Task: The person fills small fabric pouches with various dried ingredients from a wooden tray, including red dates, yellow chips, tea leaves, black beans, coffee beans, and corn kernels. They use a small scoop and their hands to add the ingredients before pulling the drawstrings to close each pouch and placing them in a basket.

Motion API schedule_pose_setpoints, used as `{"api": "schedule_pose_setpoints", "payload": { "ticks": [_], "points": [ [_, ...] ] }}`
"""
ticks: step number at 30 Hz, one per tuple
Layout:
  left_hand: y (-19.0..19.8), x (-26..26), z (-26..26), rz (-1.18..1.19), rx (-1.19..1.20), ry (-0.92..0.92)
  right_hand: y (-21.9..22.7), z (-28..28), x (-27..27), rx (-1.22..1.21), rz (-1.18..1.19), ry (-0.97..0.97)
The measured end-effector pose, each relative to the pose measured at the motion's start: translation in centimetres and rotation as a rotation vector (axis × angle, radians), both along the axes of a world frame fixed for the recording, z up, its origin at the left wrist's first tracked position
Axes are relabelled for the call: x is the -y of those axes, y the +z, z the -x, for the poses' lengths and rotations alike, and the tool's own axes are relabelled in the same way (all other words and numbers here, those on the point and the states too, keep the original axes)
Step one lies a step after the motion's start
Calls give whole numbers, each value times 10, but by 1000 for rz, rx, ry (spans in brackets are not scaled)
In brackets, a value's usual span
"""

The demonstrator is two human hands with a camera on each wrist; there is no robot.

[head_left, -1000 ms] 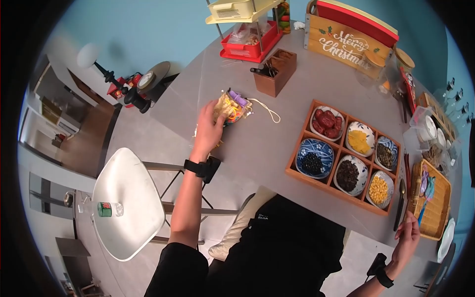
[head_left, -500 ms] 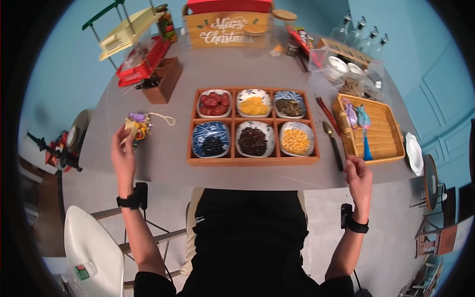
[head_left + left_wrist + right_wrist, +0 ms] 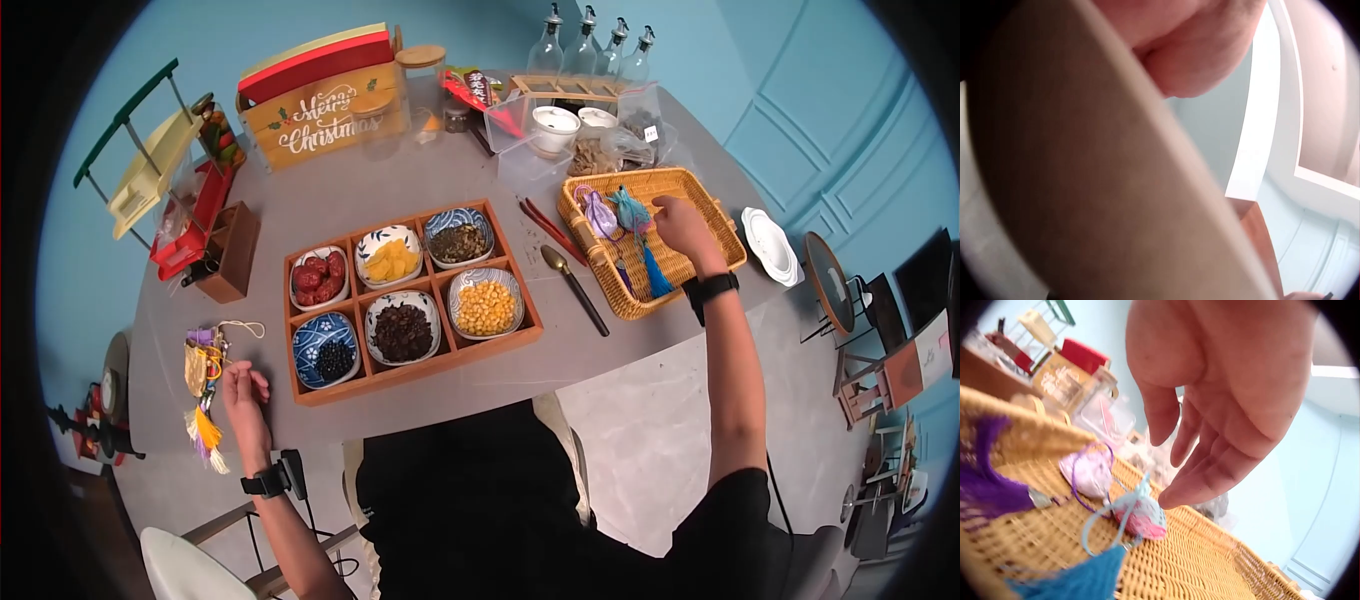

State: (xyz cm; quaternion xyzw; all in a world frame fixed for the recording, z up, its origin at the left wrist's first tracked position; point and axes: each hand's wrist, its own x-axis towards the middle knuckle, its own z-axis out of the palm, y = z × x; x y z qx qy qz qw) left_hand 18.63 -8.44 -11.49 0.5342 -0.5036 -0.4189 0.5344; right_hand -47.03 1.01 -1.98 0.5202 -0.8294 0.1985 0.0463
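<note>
Over the wicker basket (image 3: 598,262), we hold our right grip (image 3: 686,230) partly open, its fingers loosely bent and pointing down, with nothing seen in its hold. The light blue pouch (image 3: 630,208), with pink on it in the wrist view, lies in the basket just beside those fingertips; whether they touch, we cannot tell. Its blue tassel (image 3: 656,272) trails toward us, and a lilac pouch (image 3: 600,214) lies on the pouch's far side from the grip. To the left of that grip, outside the basket, we have a dark-handled spoon (image 3: 575,290) and red chopsticks (image 3: 552,230) on the worktop (image 3: 560,362). Our left grip (image 3: 246,402) is by the near edge, loosely open, fingers slightly bent and holding nothing that we can see; just left of it lies a gold pouch (image 3: 197,368) with yellow and white tassels. Between our two grips stands a six-compartment wooden tray (image 3: 415,382), the bowl of black berries (image 3: 325,350) nearest the left one.
</note>
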Motion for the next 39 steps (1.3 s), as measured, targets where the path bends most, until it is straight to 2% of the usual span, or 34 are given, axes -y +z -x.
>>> {"api": "schedule_pose_setpoints", "payload": {
  "ticks": [3,5,7,8,10,13,17,19,20,22,25,26,27,29,33,35,37,39],
  "points": [
    [1,-3,11,14,13,29,-14,25,19,-7,-35,-37],
    [2,-7,14,-3,153,85,-25,41,31,36,-49,-52],
    [4,-8,17,18,130,110,-37,54,38,332,-129,-26],
    [2,-7,15,23,114,136,-39,63,41,334,-131,-27],
    [0,-7,9,-13,110,167,-22,48,37,421,-349,36],
    [5,-10,14,-43,180,152,4,18,31,517,-301,16],
    [3,-12,12,-66,147,193,20,17,21,478,-297,-76],
    [-2,-14,8,-62,157,203,32,13,11,617,-100,-93],
    [-4,-13,7,-45,168,200,38,4,5,613,-104,-98],
    [-3,-10,9,-19,165,185,48,-11,-5,704,58,-5],
    [0,-6,-5,-70,46,123,47,-12,-18,640,39,45],
    [2,-5,-10,-70,71,80,50,-17,-24,601,109,46],
    [9,-5,-7,-68,69,76,54,-28,-27,599,111,42],
    [33,-12,13,117,241,101,61,-53,-30,689,328,27],
    [84,-36,61,182,228,81,77,-112,-45,733,436,137],
    [99,-51,86,84,109,-149,83,-148,-52,824,413,131],
    [108,-58,99,-24,205,-390,77,-183,-58,879,380,197],
    [107,-60,118,48,216,-583,57,-224,-63,916,370,258]
  ]
}}
